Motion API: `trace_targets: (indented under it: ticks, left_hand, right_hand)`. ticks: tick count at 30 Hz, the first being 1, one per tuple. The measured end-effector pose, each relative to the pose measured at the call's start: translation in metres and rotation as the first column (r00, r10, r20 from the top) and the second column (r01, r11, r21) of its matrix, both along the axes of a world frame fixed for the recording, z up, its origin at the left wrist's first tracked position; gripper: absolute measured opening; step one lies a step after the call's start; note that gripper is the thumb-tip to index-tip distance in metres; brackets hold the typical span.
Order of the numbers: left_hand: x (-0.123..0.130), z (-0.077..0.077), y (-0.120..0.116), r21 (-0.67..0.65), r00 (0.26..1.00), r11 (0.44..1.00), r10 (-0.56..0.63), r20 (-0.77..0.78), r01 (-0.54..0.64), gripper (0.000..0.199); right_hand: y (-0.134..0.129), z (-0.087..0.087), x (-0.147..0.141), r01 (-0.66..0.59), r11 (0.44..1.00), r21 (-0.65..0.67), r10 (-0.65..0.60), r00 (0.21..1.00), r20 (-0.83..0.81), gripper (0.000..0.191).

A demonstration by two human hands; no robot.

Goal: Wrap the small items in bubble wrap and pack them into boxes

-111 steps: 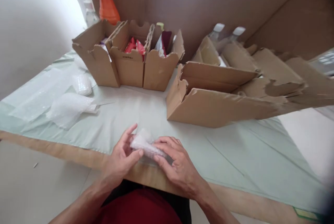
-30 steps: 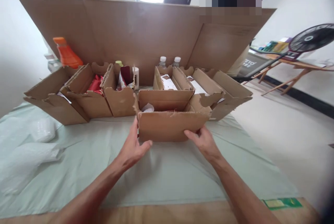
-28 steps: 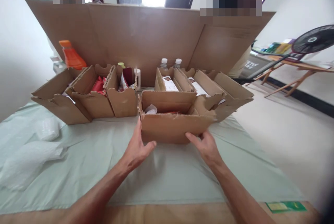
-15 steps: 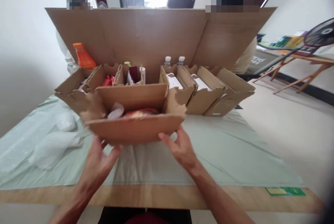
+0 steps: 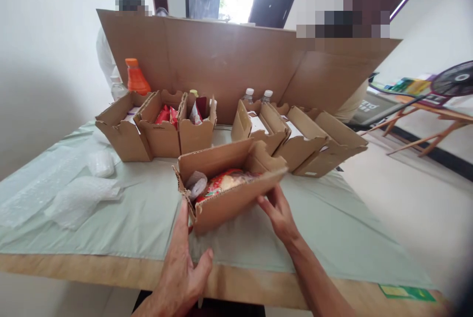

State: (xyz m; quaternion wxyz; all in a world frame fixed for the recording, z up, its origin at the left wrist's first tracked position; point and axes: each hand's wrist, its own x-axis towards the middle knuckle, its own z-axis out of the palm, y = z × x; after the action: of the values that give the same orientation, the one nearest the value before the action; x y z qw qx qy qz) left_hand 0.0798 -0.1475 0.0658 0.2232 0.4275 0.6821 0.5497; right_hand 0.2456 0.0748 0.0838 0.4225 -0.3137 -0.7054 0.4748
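Note:
An open cardboard box (image 5: 229, 204) stands slanted above the green cloth, its right end farther from me. Inside it lie a red printed food packet (image 5: 225, 181) and a roll-like wrapped piece (image 5: 196, 185), whose kind I cannot make out. My right hand (image 5: 279, 213) grips the box near its right end, thumb on the front wall and fingers partly hidden behind. At the near left corner, my left hand (image 5: 185, 258) has its fingers stretched along the box and its thumb spread away from it.
More cardboard boxes (image 5: 160, 140) stand on the left, and others (image 5: 295, 140) on the right, with a gap between. Behind them rises a cardboard panel (image 5: 229, 66). An orange bottle (image 5: 136, 78) stands at back left. Bubble wrap (image 5: 81, 201) lies left; a green packet (image 5: 406, 292) lies on the near edge.
The box has come nearer and to the right, turning so its left end faces me. My left hand has loosened and slid to its corner, while the right stays at the right end.

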Motion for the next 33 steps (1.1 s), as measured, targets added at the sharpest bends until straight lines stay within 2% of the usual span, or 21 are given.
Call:
trace_targets:
  ticks: [4, 6, 9, 15, 20, 23, 27, 33]
  left_hand:
    - [0.015, -0.007, 0.007, 0.068, 0.997, 0.997, -0.026, -0.071, 0.031, 0.089]
    - [0.023, -0.010, 0.009, 0.073, 0.993, 0.996, -0.049, -0.112, 0.057, 0.091]
    - [0.026, -0.012, 0.013, 0.063, 0.989, 0.996, -0.057, -0.137, 0.066, 0.092]
    - [0.010, -0.013, 0.021, 0.073, 0.988, 0.997, -0.007, -0.156, 0.019, 0.090]
    - [0.003, -0.016, 0.025, 0.088, 0.991, 0.996, 0.001, -0.136, 0.011, 0.088]
    - [0.010, -0.024, 0.026, 0.100, 0.993, 0.994, -0.022, -0.114, 0.034, 0.088]
    - [0.026, -0.036, 0.026, 0.120, 0.984, 0.987, -0.086, -0.156, 0.106, 0.090]
    - [0.038, -0.032, 0.035, 0.074, 0.975, 0.986, -0.133, -0.176, 0.148, 0.100]
  right_hand:
    - [0.034, -0.006, -0.042, 0.003, 0.998, 0.056, -0.001, 1.000, -0.031, 0.079]
    - [0.039, -0.011, -0.055, 0.024, 0.997, 0.078, -0.021, 0.999, -0.044, 0.083]
    - [0.039, -0.018, -0.069, 0.074, 0.992, 0.103, -0.067, 0.995, -0.073, 0.078]
    - [0.033, -0.024, -0.073, 0.137, 0.981, 0.139, -0.121, 0.985, -0.120, 0.075]
    - [0.034, -0.028, -0.079, 0.142, 0.976, 0.165, -0.134, 0.989, -0.061, 0.073]
    - [0.031, -0.028, -0.091, 0.150, 0.970, 0.193, -0.144, 0.988, -0.045, 0.066]
    - [0.028, -0.025, -0.103, 0.164, 0.953, 0.254, -0.153, 0.986, -0.062, 0.060]
    - [0.037, -0.024, -0.098, 0.145, 0.962, 0.229, -0.129, 0.988, -0.083, 0.066]
